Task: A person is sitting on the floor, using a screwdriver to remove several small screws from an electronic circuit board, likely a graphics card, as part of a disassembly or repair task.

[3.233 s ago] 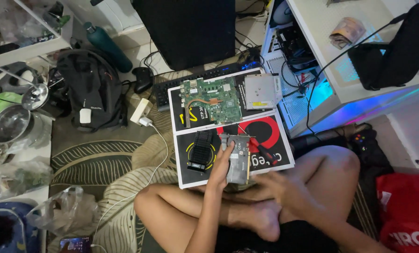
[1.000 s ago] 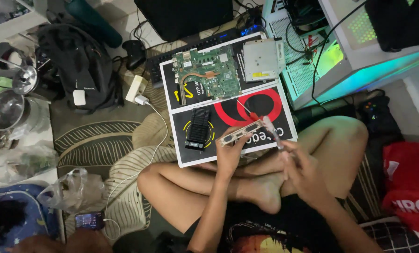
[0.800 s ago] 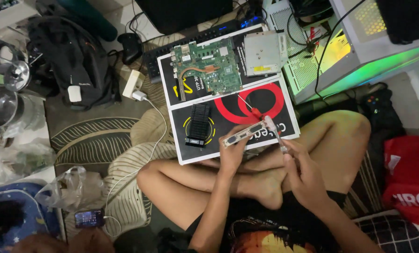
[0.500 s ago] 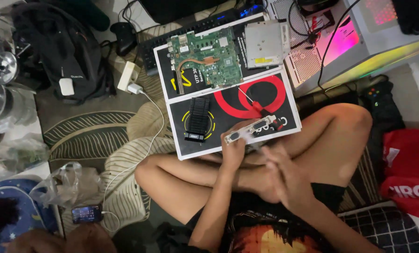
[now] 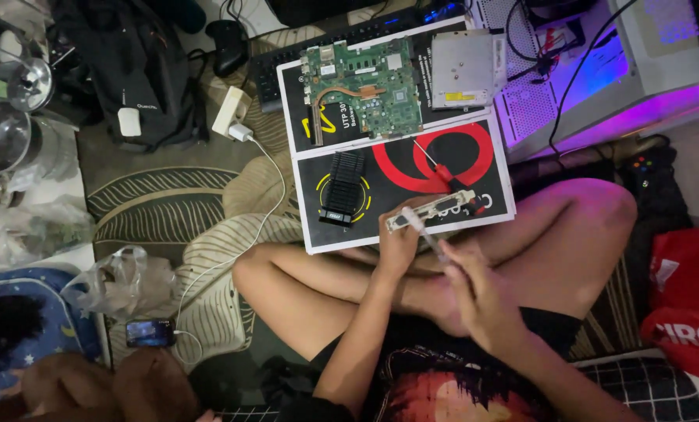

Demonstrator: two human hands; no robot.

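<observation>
I sit cross-legged on the floor. My left hand [image 5: 396,244] holds a long silver metal-framed part [image 5: 435,211] at the near edge of a flat black box with a red ring [image 5: 330,234]. My right hand [image 5: 474,289] is over my lap and grips a thin pale tool [image 5: 429,237] whose tip points at the part. On the box, a red-handled screwdriver [image 5: 442,170] lies just beyond the part and a black finned heatsink [image 5: 348,187] to its left. Farther off are a green circuit board [image 5: 365,90] and a silver drive [image 5: 463,66].
A lit computer case [image 5: 599,78] glows purple at the right, with a game controller [image 5: 650,168] and red bag [image 5: 689,305] below it. A black backpack [image 5: 139,70], white charger [image 5: 231,109], phone [image 5: 150,332] and plastic bag [image 5: 123,277] lie left. A keyboard [image 5: 326,43] sits behind the box.
My right hand has drawn back from the part toward my lap. The left hand keeps hold of the part. The camera has shifted, so the box sits higher in view.
</observation>
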